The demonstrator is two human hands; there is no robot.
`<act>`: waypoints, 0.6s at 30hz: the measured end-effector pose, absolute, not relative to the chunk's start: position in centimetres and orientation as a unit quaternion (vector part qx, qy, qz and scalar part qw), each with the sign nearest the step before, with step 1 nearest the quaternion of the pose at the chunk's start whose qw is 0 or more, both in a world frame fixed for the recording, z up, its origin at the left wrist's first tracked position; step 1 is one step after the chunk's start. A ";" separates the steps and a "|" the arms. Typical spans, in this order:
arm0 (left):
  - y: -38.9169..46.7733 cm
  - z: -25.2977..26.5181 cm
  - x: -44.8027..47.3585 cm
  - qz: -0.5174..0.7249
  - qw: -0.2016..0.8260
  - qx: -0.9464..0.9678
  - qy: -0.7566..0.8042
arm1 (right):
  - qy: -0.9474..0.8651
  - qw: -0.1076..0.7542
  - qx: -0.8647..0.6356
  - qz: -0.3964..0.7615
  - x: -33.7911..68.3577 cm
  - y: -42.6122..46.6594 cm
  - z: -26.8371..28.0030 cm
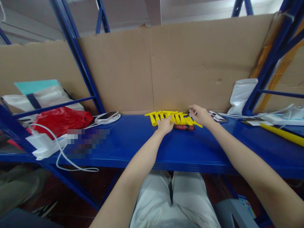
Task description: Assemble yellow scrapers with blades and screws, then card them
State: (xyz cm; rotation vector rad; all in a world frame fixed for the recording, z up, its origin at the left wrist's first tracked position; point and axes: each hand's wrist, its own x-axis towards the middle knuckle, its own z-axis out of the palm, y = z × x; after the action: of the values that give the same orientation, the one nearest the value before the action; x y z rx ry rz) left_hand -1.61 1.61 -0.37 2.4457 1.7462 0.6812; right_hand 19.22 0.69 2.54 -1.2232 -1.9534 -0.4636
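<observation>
A row of several yellow T-shaped pieces (152,118) lies on the blue shelf against the cardboard. My left hand (165,125) rests palm down at the front of this row, fingers stretched over the pieces. Just right of it lies a red and black tool handle (184,127), perhaps a screwdriver. Thin yellow strips (190,121) are bunched beside the row. My right hand (199,115) is bent down beyond the strips, its fingers drawn together at some small shiny metal bits (193,112). What the fingertips pinch is too small to make out.
Behind the blue shelf (133,139) stands a cardboard wall (118,72). On the left are a phone (109,115) on a coiled white cable, a red bag (62,121) and a white charger (41,142). To the right are a white pouch (242,95) and a yellow bar (282,133).
</observation>
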 end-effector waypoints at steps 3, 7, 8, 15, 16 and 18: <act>1.6 -0.2 -1.6 0.210 0.025 0.792 0.573 | -0.779 0.330 -0.507 -0.161 19.8 0.9 1.0; 1.9 0.0 -1.8 0.270 0.043 0.761 0.588 | -0.756 0.332 -0.546 -0.141 20.3 1.2 0.7; 2.0 0.1 -1.8 0.294 0.053 0.748 0.592 | -0.752 0.332 -0.552 -0.139 20.3 1.2 0.7; 3.3 0.6 -2.0 0.510 0.136 0.661 0.533 | -0.723 0.324 -0.600 -0.106 19.5 0.9 0.8; 3.4 0.6 -1.9 0.531 0.159 0.656 0.511 | -0.714 0.337 -0.605 -0.098 19.5 1.1 0.7; 3.5 0.5 -1.6 0.558 0.208 0.653 0.467 | -0.686 0.385 -0.612 -0.073 19.6 1.4 0.5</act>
State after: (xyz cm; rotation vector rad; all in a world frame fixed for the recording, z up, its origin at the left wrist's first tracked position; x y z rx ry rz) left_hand -1.56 3.55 0.54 1.8177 1.3010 1.5545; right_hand 19.60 1.44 0.51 -1.5596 -1.7484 -0.1862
